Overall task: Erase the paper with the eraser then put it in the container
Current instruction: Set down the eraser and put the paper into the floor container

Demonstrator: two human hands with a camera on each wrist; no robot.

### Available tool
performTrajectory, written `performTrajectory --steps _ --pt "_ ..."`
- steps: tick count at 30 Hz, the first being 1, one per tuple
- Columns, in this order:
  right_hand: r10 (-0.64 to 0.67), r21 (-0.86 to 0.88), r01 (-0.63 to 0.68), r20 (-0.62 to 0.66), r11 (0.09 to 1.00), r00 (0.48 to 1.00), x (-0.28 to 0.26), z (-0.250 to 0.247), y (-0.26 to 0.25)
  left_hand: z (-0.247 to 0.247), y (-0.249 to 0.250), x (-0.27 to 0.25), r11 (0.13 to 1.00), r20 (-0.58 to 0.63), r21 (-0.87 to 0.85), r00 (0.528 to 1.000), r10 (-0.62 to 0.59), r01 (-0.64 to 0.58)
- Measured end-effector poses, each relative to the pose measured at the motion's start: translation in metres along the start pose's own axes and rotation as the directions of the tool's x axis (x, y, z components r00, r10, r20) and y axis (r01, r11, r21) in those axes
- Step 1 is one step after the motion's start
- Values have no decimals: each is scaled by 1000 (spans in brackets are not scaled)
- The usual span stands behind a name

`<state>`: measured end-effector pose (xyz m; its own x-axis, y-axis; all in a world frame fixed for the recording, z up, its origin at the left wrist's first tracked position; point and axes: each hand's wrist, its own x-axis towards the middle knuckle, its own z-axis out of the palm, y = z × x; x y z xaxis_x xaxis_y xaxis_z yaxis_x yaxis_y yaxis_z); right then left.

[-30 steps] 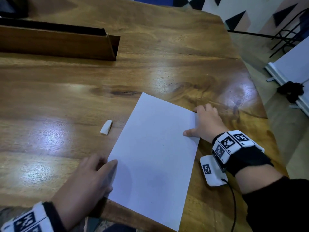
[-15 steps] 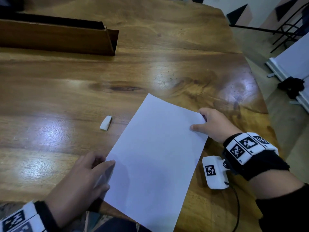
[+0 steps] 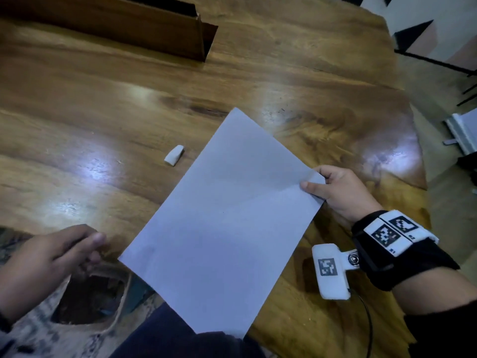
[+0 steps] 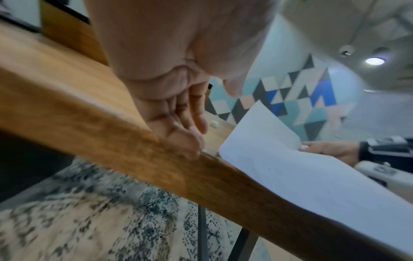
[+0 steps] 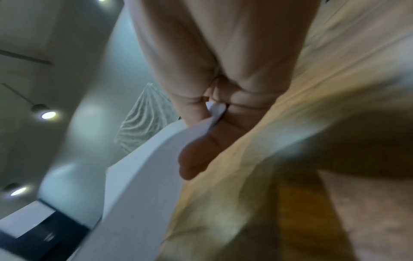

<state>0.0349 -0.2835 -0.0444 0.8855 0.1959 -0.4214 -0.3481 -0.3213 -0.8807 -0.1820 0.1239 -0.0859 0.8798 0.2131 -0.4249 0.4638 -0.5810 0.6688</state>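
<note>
A white sheet of paper point(image 3: 224, 223) hangs lifted over the table's near edge, its near corner past the edge. My right hand point(image 3: 333, 187) pinches its right corner between thumb and fingers; in the right wrist view the paper point(image 5: 143, 176) curls up from that pinch. My left hand point(image 3: 56, 254) is off the sheet, at the near edge of the table, fingers loosely curled and holding nothing; its fingertips point(image 4: 190, 146) rest on the edge. A small white eraser point(image 3: 174, 155) lies on the wood, left of the paper. The brown wooden container point(image 3: 124, 24) stands at the far left.
The wooden table point(image 3: 309, 81) ends at the right, with floor and a white stand point(image 3: 462, 130) beyond. A patterned rug point(image 4: 89, 220) lies under the near edge. A white camera unit point(image 3: 329, 270) hangs at my right wrist.
My right hand has lifted the paper's right corner and pulled the sheet toward me over the table edge. My left hand has come off the sheet and drawn back to the edge.
</note>
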Motion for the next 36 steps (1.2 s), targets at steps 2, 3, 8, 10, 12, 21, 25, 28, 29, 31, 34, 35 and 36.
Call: performTrajectory --steps 2,3,8,10,12,21,25,28,29,31,34,35,36 --pt "-27 32 26 18 999 999 0 8 -2 11 4 -12 981 43 -187 998 -46 53" --pt "-39 45 38 28 998 999 0 13 -4 18 10 -16 948 80 -305 994 -73 94" --pt "-79 100 68 107 993 991 1 45 -12 25 19 -37 832 48 -537 990 -133 138" --pt "-66 119 49 147 992 987 1 59 -15 22 10 -45 846 -16 -517 986 -164 132" --pt "-42 128 18 186 992 982 0 73 -15 20 4 -54 833 9 -530 983 -184 160" --pt "-41 -84 84 422 993 906 -33 167 -20 -7 -47 -113 668 91 -698 957 -274 258" --pt "-143 -402 412 552 818 822 -54 231 -20 -36 -102 -155 679 32 -653 907 -420 337" --pt "-193 -466 611 672 640 715 -78 283 -16 -49 -138 -183 616 67 -667 857 -511 419" --pt "-191 -478 656 705 584 683 -87 299 -12 -52 -151 -189 597 74 -672 842 -534 438" --pt "-175 -496 720 751 485 636 -97 331 -2 -55 -174 -198 571 108 -675 828 -550 467" --pt "-170 -527 772 776 356 608 -100 379 23 -54 -214 -209 551 138 -668 811 -568 499" --pt "-162 -536 779 780 326 605 -99 394 32 -51 -230 -211 551 121 -662 798 -591 508" --pt "-146 -549 781 782 298 606 -96 408 41 -47 -244 -213 543 110 -660 782 -614 519"
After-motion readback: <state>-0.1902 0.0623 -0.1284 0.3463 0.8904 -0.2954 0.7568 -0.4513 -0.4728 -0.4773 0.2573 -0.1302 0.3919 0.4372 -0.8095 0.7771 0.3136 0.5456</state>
